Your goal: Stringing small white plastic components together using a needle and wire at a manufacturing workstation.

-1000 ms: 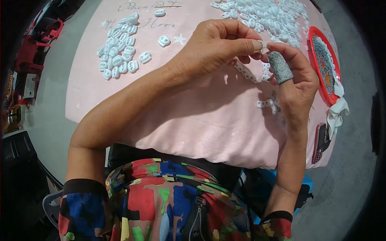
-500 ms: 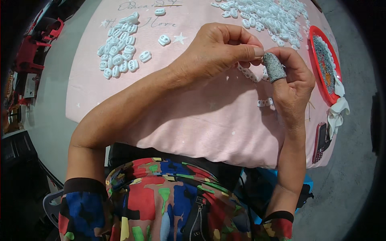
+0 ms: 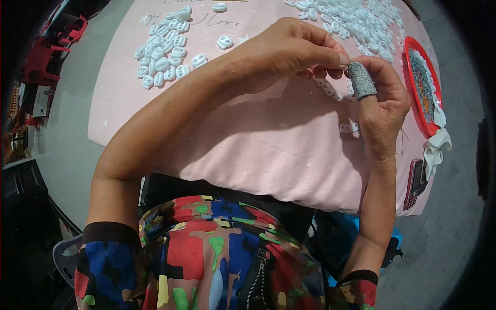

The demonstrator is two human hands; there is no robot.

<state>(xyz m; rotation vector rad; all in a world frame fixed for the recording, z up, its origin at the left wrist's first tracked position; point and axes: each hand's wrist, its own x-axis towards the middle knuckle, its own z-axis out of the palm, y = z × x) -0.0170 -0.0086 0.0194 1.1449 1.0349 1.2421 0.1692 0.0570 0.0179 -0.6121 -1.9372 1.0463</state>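
Both hands meet above the right part of the pink cloth-covered table (image 3: pixel 248 150). My left hand (image 3: pixel 299 54) is closed in a pinch, thumb against fingers, touching the fingertips of my right hand (image 3: pixel 385 103). The right hand is closed too, its thumb wrapped in a grey speckled cover (image 3: pixel 362 81). Whatever lies between the fingertips is too small or hidden to name. Just below the hands lie a short row of small white two-holed plastic pieces (image 3: pixel 326 89) and a shorter group of white pieces (image 3: pixel 350 127) by the right wrist.
A pile of white oval two-holed pieces (image 3: pixel 163 46) sits at the left, with a few loose ones beside it. A larger white heap (image 3: pixel 356 26) spreads at the far right. Along the right edge are a red tray (image 3: pixel 409 67) with grey contents, a white cloth (image 3: pixel 439 142) and a phone (image 3: pixel 414 181).
The view has shifted slightly, so the table things appear a little further right and higher. Both hands stay pinched together, with the left forearm now covering more near the left pile.
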